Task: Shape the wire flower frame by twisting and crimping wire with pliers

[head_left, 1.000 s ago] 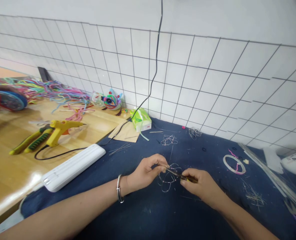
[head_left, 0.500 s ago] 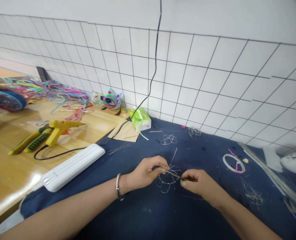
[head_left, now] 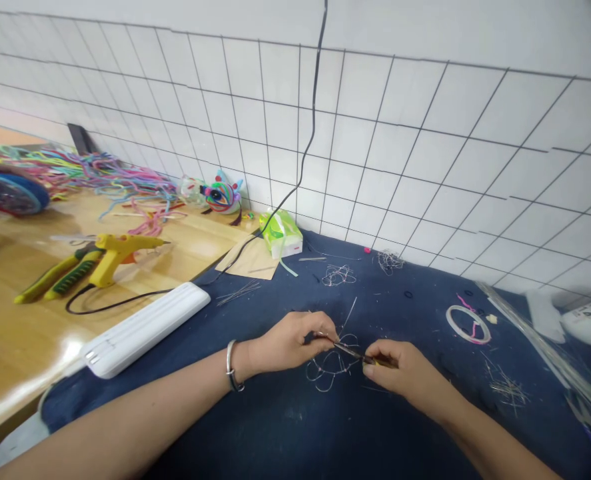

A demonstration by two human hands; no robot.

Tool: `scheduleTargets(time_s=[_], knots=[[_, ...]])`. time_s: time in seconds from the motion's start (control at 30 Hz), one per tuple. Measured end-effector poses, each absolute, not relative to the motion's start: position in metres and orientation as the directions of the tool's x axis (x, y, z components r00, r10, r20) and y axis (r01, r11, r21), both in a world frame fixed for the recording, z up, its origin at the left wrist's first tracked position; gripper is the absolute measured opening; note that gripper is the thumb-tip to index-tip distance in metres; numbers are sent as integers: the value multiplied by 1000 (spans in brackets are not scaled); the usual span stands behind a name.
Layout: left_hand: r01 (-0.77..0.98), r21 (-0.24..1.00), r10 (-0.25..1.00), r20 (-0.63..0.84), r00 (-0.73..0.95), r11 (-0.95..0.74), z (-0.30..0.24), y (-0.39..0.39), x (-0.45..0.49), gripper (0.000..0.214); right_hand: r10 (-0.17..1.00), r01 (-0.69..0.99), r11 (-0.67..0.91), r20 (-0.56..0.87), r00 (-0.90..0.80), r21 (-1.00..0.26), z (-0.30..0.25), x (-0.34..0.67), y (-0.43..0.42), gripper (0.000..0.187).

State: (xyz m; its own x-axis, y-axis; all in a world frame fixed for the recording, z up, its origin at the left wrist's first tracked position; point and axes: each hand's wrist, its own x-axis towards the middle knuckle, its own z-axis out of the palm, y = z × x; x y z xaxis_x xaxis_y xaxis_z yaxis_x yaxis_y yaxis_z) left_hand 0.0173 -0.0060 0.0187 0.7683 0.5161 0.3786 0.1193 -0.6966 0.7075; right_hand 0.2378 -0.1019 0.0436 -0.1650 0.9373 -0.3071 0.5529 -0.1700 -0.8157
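Note:
Over the dark blue cloth (head_left: 285, 427), my left hand (head_left: 290, 343) pinches a looped piece of thin silver wire (head_left: 328, 367) shaped like petals. A metal bangle (head_left: 231, 365) circles that wrist. My right hand (head_left: 405, 373) is closed on a small tool with a dark handle (head_left: 362, 357); its metal tip meets the wire right at my left fingertips. One loose wire end sticks up between the hands.
A white power strip (head_left: 142, 330) lies to the left, with a yellow glue gun (head_left: 115, 257) and pliers (head_left: 50, 280) on the wooden table. A tissue pack (head_left: 280, 233), wire tangles (head_left: 338, 275), a tape ring (head_left: 468, 325) and colourful cords (head_left: 100, 180) lie further off, before a wire grid wall.
Both hands and the wire piece have sunk slightly toward the cloth. The wire form has been turned a little; the loose end now points up.

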Motion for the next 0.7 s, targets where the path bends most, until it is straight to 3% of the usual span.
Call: scheduleTargets(time_s=[0.33, 0.7], knots=[[155, 688, 507, 344, 791, -709, 14, -8, 18, 11, 904, 412, -261, -370, -212, -873, 35, 238, -102, 17], [165, 706, 522, 326, 788, -689, 13, -6, 17, 7, 903, 568, -121, -328, -277, -814, 51, 252, -100, 13]])
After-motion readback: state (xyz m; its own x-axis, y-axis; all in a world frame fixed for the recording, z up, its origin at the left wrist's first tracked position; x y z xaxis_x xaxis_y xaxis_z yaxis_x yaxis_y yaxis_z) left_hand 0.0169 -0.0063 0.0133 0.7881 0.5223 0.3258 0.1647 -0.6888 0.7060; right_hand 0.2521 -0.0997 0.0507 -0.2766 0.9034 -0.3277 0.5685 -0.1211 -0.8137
